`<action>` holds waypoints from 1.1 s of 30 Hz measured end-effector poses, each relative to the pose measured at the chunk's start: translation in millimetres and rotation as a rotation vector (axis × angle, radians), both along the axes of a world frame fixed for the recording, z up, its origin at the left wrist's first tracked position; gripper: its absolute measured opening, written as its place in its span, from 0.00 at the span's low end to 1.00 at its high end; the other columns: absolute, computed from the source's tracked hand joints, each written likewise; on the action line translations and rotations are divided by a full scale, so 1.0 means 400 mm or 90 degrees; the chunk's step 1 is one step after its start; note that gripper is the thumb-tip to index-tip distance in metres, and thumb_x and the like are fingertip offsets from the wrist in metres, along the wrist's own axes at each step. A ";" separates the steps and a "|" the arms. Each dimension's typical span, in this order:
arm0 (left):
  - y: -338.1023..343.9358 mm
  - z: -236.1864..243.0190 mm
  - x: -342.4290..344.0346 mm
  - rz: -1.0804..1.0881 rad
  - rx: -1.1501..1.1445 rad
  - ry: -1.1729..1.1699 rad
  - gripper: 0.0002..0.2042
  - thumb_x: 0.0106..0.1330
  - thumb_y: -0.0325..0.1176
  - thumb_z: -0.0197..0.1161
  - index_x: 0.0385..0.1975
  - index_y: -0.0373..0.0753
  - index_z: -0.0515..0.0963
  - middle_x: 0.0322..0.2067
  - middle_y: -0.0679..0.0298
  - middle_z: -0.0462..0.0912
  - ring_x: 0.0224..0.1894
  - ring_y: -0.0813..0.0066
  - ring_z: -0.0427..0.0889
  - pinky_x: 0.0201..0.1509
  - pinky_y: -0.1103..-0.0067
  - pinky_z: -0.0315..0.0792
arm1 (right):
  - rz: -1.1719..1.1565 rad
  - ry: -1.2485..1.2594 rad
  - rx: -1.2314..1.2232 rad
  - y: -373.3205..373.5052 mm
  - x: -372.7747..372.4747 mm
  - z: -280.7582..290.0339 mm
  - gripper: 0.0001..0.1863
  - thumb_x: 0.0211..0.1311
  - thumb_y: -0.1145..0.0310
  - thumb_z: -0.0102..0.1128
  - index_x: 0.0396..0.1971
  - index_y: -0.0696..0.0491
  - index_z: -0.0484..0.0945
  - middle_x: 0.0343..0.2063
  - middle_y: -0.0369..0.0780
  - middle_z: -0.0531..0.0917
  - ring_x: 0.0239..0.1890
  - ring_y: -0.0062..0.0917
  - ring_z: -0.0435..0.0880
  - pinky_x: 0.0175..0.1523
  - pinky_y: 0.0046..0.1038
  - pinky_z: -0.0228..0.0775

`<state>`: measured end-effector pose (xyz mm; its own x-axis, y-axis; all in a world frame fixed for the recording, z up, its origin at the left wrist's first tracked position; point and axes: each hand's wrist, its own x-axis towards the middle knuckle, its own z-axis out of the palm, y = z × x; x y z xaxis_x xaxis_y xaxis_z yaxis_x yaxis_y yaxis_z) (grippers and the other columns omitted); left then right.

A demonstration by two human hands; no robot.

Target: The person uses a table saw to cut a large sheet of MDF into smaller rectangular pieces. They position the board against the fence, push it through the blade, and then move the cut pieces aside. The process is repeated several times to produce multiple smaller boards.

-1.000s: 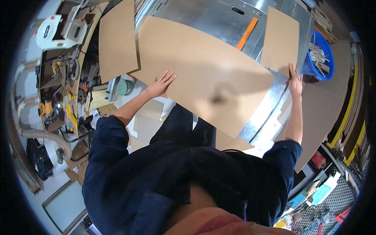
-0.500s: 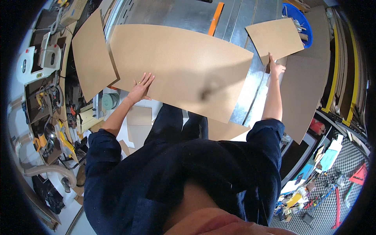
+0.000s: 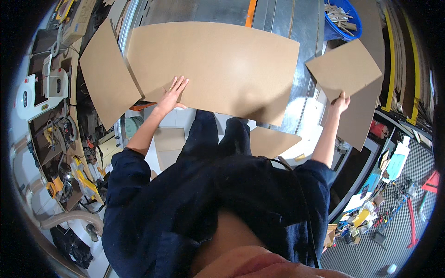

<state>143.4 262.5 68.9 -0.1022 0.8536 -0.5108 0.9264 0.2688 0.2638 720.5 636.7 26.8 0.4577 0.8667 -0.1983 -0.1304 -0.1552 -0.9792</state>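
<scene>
A large tan fibreboard panel (image 3: 213, 69) lies across a grey metal table (image 3: 194, 13). My left hand (image 3: 172, 96) rests on its near edge at the left, fingers stretched out and spread. Out to the right, my right hand (image 3: 341, 104) grips the near corner of a smaller tan board (image 3: 344, 68). That board is held beyond the table's right side, apart from the large panel. Another tan board (image 3: 107, 76) lies slanted at the panel's left end, partly over the table's edge.
A blue bucket (image 3: 358, 27) of wood offcuts stands at the far right. Larger boards (image 3: 359, 121) lean on the right, near upright sheets in a rack (image 3: 396, 60). Loose board pieces (image 3: 271, 141) lie by my legs. Tools and a hose (image 3: 65, 217) crowd the left.
My right hand has carried the small board rightward and nearer, away from the table and bucket. My left hand stays spread on the large panel.
</scene>
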 end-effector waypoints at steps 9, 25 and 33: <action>0.045 -0.023 -0.044 0.003 0.035 -0.016 0.60 0.35 0.41 0.78 0.71 0.59 0.44 0.73 0.74 0.41 0.74 0.63 0.40 0.62 0.33 0.53 | -0.074 0.062 0.044 -0.356 -0.108 0.301 0.21 0.68 0.65 0.55 0.57 0.52 0.62 0.55 0.44 0.72 0.54 0.31 0.72 0.58 0.38 0.67; 0.234 -0.057 -0.148 -0.012 0.047 -0.003 0.61 0.35 0.42 0.79 0.71 0.61 0.43 0.73 0.73 0.39 0.75 0.61 0.39 0.62 0.31 0.51 | -0.077 0.012 0.035 -0.483 -0.281 0.404 0.16 0.68 0.65 0.54 0.51 0.53 0.67 0.51 0.42 0.75 0.52 0.31 0.74 0.54 0.38 0.70; 0.383 -0.055 -0.206 -0.025 0.053 0.002 0.61 0.35 0.43 0.79 0.72 0.61 0.42 0.73 0.73 0.38 0.75 0.59 0.37 0.62 0.31 0.49 | -0.088 0.006 0.064 -0.465 -0.387 0.469 0.14 0.69 0.67 0.52 0.51 0.54 0.67 0.51 0.41 0.75 0.50 0.28 0.75 0.54 0.35 0.70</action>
